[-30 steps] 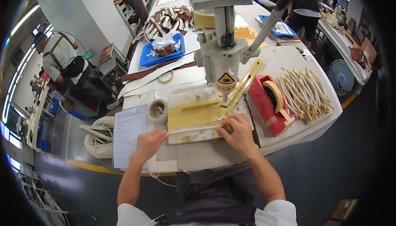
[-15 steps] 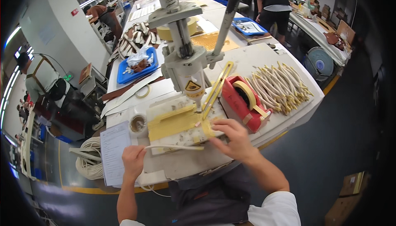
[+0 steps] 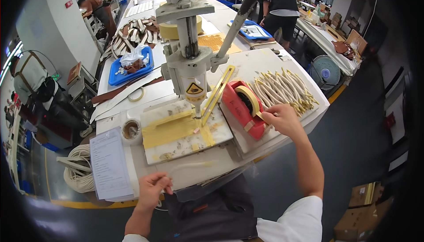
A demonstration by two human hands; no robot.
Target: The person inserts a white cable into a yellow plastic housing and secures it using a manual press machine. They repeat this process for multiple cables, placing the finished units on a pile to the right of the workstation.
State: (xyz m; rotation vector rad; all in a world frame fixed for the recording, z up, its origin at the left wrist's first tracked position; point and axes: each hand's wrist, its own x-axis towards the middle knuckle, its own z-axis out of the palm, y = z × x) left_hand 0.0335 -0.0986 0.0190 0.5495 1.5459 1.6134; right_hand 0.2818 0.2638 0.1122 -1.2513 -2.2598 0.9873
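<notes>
One thick coil of off-white cord (image 3: 78,167) is lying at the left, next to a white printed sheet (image 3: 108,164) that is covering the near left corner of the cream counter (image 3: 142,166). Right of the sheet, the left hand (image 3: 153,190) is hanging at the near edge, fingers curled nearly closed; they appear to be pinching the left end of a short pale cord with a yellowish tip (image 3: 196,165), though blur is softening the contact. This short cord is pointing right, just nearer than a white rectangular board (image 3: 181,150) that is carrying yellow tape strips beneath a grey metal hand press (image 3: 190,67). Farther right, a red tape dispenser (image 3: 236,109) is holding a roll of pale yellow tape (image 3: 249,93). The right hand (image 3: 285,119) is reaching to its near right end, thumb and fingertips closed, seemingly on the tape. Beyond that hand, a pile of pale cords with yellow tips (image 3: 285,91) is resting. Judging by this, the step in hand is taking tape; the next move is calling for a firm pinch and a clean pull.
</notes>
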